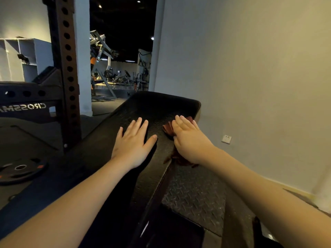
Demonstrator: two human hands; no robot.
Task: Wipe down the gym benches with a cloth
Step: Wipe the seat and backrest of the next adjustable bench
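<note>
- Left grip point(133, 142) is lying flat, fingers straight, on the black surface point(152, 106).
- Right grip point(188, 138) is pressing the brown cloth point(168, 128) open-handed at the right edge (wall point(250, 68) close beyond).

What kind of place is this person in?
Most likely a gym: a black padded bench, a steel rack upright with holes, a weight plate on the floor, and exercise machines through the doorway.

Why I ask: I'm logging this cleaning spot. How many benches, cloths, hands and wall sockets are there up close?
Benches: 1, the black bench
Cloths: 1, the brown cloth
Hands: 2, the left hand and the right hand
Wall sockets: 1, the wall socket
Total: 5
</note>
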